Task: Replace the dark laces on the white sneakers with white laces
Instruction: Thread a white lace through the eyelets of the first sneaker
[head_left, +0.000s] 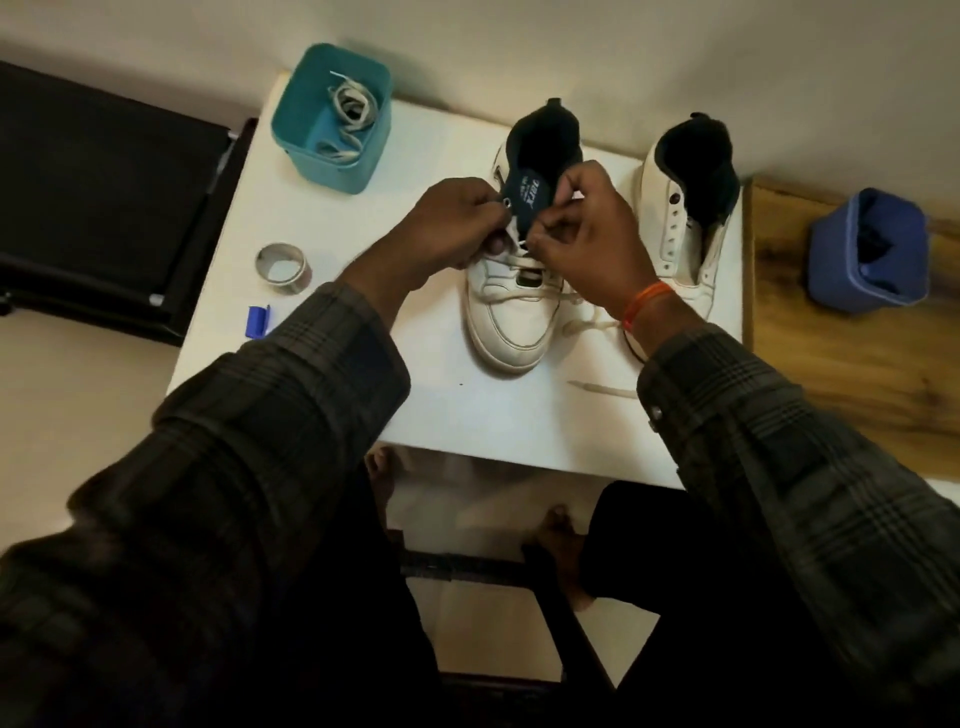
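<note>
White lace is what we have between both hands, right over the near sneaker at the middle of the white table. Our left hand pinches the lace at the sneaker's upper eyelets, fingers curled tight; our right hand pinches it from the other side, just beside the dark tongue. Lower rows of that sneaker are already crossed in white, and a loose lace end trails onto the table beside its toe. Beyond our right hand stands the second sneaker, its eyelets bare. Farther out from the near sneaker, past our left hand, we see a teal bin holding pale laces, a roll of tape and a small blue clip. On the other side, beyond the second sneaker, a blue bin with dark contents sits on a wooden surface.
</note>
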